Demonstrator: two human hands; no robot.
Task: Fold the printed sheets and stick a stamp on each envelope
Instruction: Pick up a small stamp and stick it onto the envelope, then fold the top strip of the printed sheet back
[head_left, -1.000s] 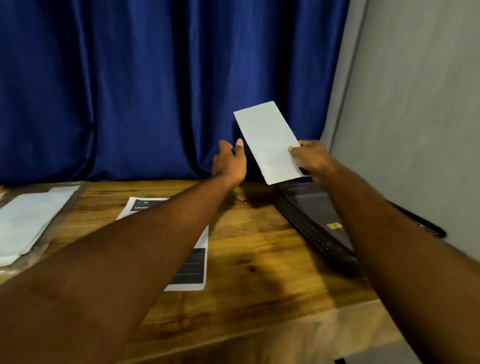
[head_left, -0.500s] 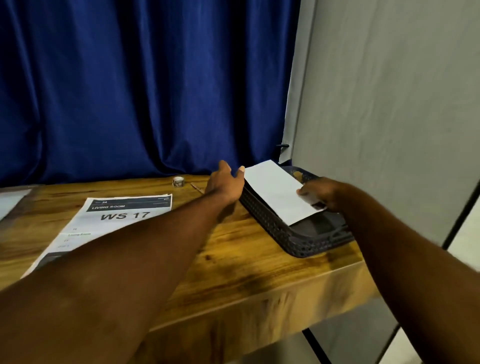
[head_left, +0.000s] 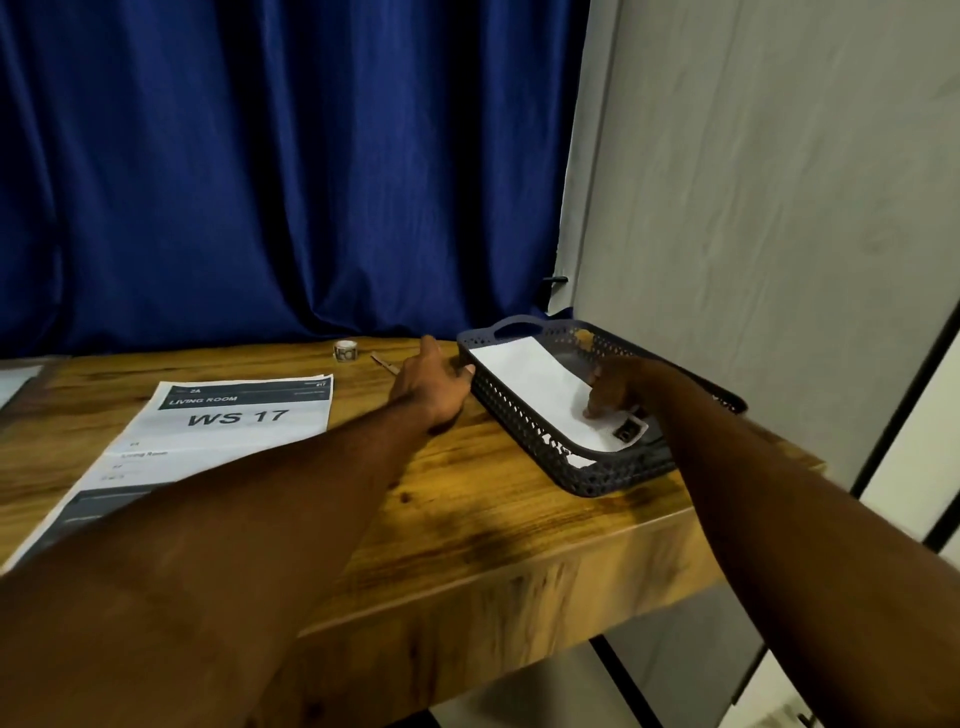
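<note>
While the right hand (head_left: 618, 387) reaches into the dark perforated basket (head_left: 519, 415) at the right end of the wooden table (head_left: 467, 519), its fingers bend downward and the fingertips (head_left: 592, 413) press on the white envelope (head_left: 524, 379); they are not closed around it. This envelope lies flat inside the basket, and a small dark stamp (head_left: 626, 430) sits on its near corner, just beside the fingertips. The left hand (head_left: 434, 387) is relaxed with nearly straight fingers, and their tips touch the left rim of the basket and grasp nothing. On the table to the left lies a printed sheet (head_left: 234, 421) with "WS 17" in large letters, unfolded, partly covered by the left forearm. A small roll of stamps (head_left: 345, 352) stands near the blue curtain (head_left: 285, 182), and a thin stick (head_left: 384, 362) lies beside it.
</note>
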